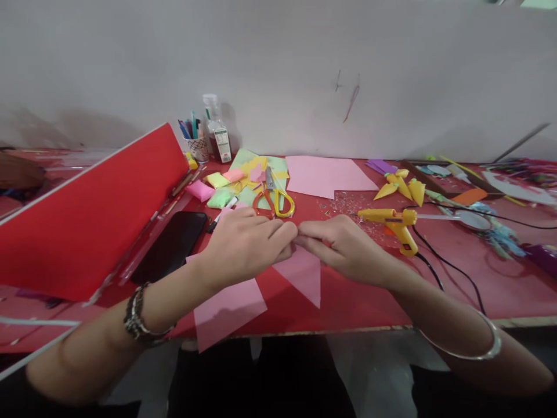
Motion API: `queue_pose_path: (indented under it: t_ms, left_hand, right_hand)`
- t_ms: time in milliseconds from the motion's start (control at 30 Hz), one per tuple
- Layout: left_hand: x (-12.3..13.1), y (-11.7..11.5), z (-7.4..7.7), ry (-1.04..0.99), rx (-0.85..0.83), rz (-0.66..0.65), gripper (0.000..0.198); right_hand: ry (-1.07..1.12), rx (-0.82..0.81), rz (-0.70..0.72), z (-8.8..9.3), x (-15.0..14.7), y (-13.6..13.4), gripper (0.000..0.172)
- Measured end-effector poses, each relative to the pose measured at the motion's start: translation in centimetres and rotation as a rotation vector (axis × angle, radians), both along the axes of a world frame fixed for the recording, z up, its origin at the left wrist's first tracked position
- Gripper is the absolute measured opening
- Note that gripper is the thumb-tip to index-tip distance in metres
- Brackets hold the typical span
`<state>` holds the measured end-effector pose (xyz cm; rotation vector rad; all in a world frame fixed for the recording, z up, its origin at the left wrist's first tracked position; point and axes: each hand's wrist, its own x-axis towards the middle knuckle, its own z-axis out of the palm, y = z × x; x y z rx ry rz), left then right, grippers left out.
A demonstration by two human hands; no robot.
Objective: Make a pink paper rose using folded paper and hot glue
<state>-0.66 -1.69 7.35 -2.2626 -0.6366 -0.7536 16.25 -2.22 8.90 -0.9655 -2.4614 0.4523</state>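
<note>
Two-handed fingertip work above pink paper on a red-topped counter (361,307).

Both hands are closed: the curled left hand (248,244) meets the pinched right hand (342,247) at the fingertips, and whether paper is caught between them is hidden. A pointed pink paper piece (304,278) shows directly below the fingertips; a straight-edged pink paper sheet (228,313) lies near the left wrist, one corner past the counter's front edge. Light, even pressure and steady wrists probably suit the work best, with the overhanging sheet kept from sliding and the right forearm clear of the black cable (429,270) of the yellow plastic glue gun (389,218).
</note>
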Motion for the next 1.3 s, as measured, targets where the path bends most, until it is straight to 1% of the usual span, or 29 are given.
queue_pose_path:
  t_ms: [100, 167, 200, 233, 300, 333, 367, 400, 433, 500, 533, 567, 600, 633, 733, 800, 833, 933, 1000, 1067, 1133, 1200, 1300]
  left_hand:
    - [-0.6, 0.1, -0.1, -0.015, 0.041, -0.022, 0.022]
    - [-1.6, 0.4, -0.3, -0.013, 0.047, 0.005, 0.024]
    - [-2.2, 0.7, -0.5, -0.014, 0.035, 0.038, 0.025]
    - [-2.8, 0.9, -0.7, -0.021, 0.003, 0.075, 0.026]
    - [-4.1, 1.4, -1.1, -0.063, -0.106, 0.210, 0.027]
    - [-4.5, 1.6, -1.3, -0.122, -0.180, 0.269, 0.026]
    - [-4.8, 1.6, -1.3, -0.196, -0.295, 0.308, 0.026]
    - [-4.8, 1.6, -1.3, -0.278, -0.440, 0.297, 0.025]
    - [-4.6, 1.5, -1.1, -0.352, -0.593, 0.224, 0.026]
    - [-3.8, 1.0, -0.8, -0.410, -0.927, -0.032, 0.028]
    - [-3.3, 0.7, -0.7, -0.393, -1.059, -0.138, 0.029]
    - [-2.8, 0.5, -0.6, -0.414, -1.133, -0.174, 0.025]
    - [-2.3, 0.3, -0.6, -0.458, -1.170, -0.169, 0.021]
    - [-1.9, 0.2, -0.6, -0.514, -1.184, -0.132, 0.020]
    - [-1.2, 0.1, -0.9, -0.693, -1.101, 0.013, 0.023]
    - [-0.9, 0.2, -1.2, -0.715, -1.071, 0.033, 0.026]
    - [-0.7, 0.3, -1.2, -0.699, -1.080, 0.009, 0.025]
    - [-0.1, 0.3, -1.4, -0.717, -1.106, -0.056, 0.012]
    - [0.2, 0.3, -1.5, -0.797, -1.107, -0.037, 0.012]
    - [0.3, 0.4, -1.7, -0.827, -1.123, -0.002, 0.015]
    - [0.3, 0.5, -2.0, -0.789, -1.135, 0.021, 0.022]
    - [0.2, 0.7, -2.2, -0.718, -1.094, 0.045, 0.023]
    - [0.2, 0.7, -2.4, -0.525, -0.915, 0.055, 0.021]
  right_hand:
    - [0.034, -0.066, 0.014, -0.1, 0.3, -0.4, 0.031]
    - [0.051, -0.100, -0.007, -0.3, 0.9, -0.5, 0.032]
    - [0.062, -0.113, -0.029, -0.5, 1.4, -0.5, 0.032]
    - [0.071, -0.123, -0.056, -0.6, 1.9, -0.6, 0.031]
    - [0.078, -0.140, -0.103, -0.9, 2.7, -0.5, 0.030]
    - [0.076, -0.149, -0.115, -1.0, 3.0, -0.5, 0.029]
    - [0.075, -0.159, -0.112, -1.1, 3.2, -0.5, 0.028]
    - [0.073, -0.174, -0.097, -1.2, 3.3, -0.6, 0.028]
    - [0.076, -0.189, -0.080, -1.3, 3.2, -0.6, 0.028]
    - [0.108, -0.219, -0.068, -1.5, 2.8, -0.5, 0.029]
    - [0.135, -0.229, -0.078, -1.7, 2.5, -0.4, 0.029]
    - [0.165, -0.236, -0.093, -1.9, 2.3, -0.4, 0.029]
    - [0.192, -0.243, -0.107, -2.1, 2.1, -0.3, 0.029]
    - [0.208, -0.250, -0.111, -2.3, 2.0, -0.2, 0.029]
    - [0.173, -0.241, -0.052, -2.7, 1.5, -0.1, 0.023]
    - [0.145, -0.201, -0.019, -2.8, 1.0, -0.2, 0.020]
    - [0.147, -0.177, -0.019, -2.7, 0.7, -0.2, 0.020]
    - [0.217, -0.121, -0.078, -2.7, -0.4, -0.2, 0.028]
    - [0.295, -0.067, -0.166, -2.8, -0.9, 0.0, 0.030]
    - [0.372, -0.017, -0.261, -3.0, -1.1, 0.3, 0.026]
    - [0.417, -0.009, -0.300, -3.3, -1.1, 0.5, 0.020]
    - [0.427, -0.066, -0.242, -3.4, -1.1, 0.7, 0.015]
    - [0.387, -0.131, -0.167, -3.4, -1.1, 0.7, 0.017]
